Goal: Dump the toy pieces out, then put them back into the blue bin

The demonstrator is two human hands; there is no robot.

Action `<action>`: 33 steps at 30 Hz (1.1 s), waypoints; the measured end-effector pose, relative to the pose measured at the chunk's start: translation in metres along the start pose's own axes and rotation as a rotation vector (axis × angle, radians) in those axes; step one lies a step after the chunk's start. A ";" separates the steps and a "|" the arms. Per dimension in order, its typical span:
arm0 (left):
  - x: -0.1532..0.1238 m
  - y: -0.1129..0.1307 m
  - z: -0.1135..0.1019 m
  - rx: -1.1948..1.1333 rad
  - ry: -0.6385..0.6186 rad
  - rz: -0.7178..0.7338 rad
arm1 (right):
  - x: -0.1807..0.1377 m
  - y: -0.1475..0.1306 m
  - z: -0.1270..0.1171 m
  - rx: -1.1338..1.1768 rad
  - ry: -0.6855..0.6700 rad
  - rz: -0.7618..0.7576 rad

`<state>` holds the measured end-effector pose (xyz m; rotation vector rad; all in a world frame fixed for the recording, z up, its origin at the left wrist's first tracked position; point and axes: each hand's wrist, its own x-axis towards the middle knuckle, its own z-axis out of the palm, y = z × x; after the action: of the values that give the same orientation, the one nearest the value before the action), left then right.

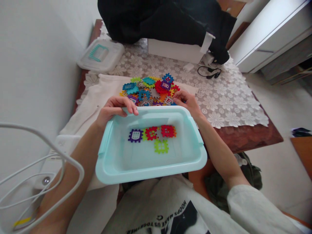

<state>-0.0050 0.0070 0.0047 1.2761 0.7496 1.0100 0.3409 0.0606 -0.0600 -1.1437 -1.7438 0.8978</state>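
Note:
A light turquoise plastic tub [151, 174] sits close to my body, tilted towards me. My left hand [119, 107] grips its rim at the far left corner, fingers curled over the edge. Inside lie several notched plastic building tiles: a purple window tile [136, 135], a green tile [161, 146] and a red tile [168, 131] among them. Beyond the tub is a heap of mixed tiles [143, 94]. My right hand [186, 100] reaches to the heap's right side with fingers bent together beside a grey window tile [168, 100]; what they pinch is hidden.
A translucent lid [101, 55] with a turquoise handle lies at the back left. Black cloth [165, 22] covers a white box [174, 50] at the back. A black cable loop [209, 72] rests on the lace tablecloth [219, 100]. White cables [80, 172] hang at the near left.

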 end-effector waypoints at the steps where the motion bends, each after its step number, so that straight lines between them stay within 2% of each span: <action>1: 0.000 0.000 0.000 0.004 -0.003 0.000 | 0.002 0.000 -0.001 0.040 0.063 0.014; 4: 0.000 0.000 -0.002 0.012 -0.022 0.003 | 0.005 0.000 -0.006 0.222 0.217 0.109; 6: 0.001 -0.001 -0.003 0.013 -0.032 0.007 | 0.004 -0.006 -0.010 0.345 0.228 0.161; 9: 0.001 -0.001 -0.005 0.009 -0.028 0.019 | -0.005 -0.026 -0.013 0.465 0.151 0.128; 12: 0.002 -0.002 -0.006 0.001 -0.040 0.037 | -0.016 -0.051 -0.011 0.509 -0.001 0.015; 15: 0.001 -0.002 -0.006 -0.021 -0.057 0.034 | -0.019 -0.059 -0.007 0.426 -0.076 -0.070; 18: 0.000 -0.001 -0.006 -0.023 -0.043 0.026 | -0.013 -0.045 -0.003 0.142 0.024 -0.094; 20: 0.000 0.000 -0.006 -0.008 -0.028 0.021 | -0.009 -0.027 -0.001 -0.070 0.030 -0.118; 24: 0.000 0.001 -0.005 0.025 -0.011 0.014 | -0.008 0.000 0.005 -0.303 -0.143 -0.132; 27: 0.000 0.000 -0.006 0.019 -0.011 0.004 | -0.008 0.007 0.007 -0.337 -0.167 -0.142; 33: 0.005 -0.005 -0.008 -0.091 -0.122 0.097 | -0.003 0.007 0.008 -0.140 -0.027 -0.110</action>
<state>-0.0091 0.0147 -0.0008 1.2928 0.5472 1.0224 0.3368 0.0587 -0.0703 -1.1167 -1.8967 0.7370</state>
